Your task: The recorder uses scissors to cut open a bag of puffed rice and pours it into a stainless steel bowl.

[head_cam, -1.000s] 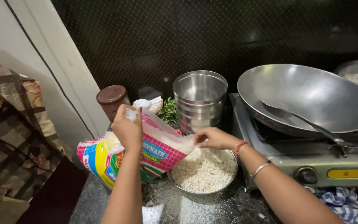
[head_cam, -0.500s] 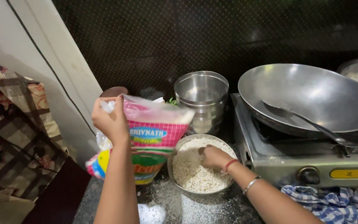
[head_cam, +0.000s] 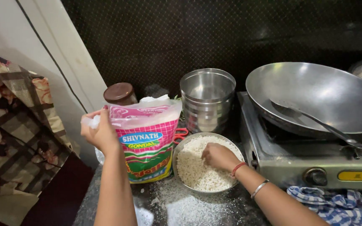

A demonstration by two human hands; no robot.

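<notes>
Hands at steel bowl of puffed grain.
Left hand gripped bag upright left of bowl, preventing spillage; right hand rested inside, fingers curled on grain.

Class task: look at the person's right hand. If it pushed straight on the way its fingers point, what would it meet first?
The right hand points down and left into the steel bowl, so it would probably meet the white grains first; depth is unclear.

One head camera — close, angled down at the counter.
</notes>
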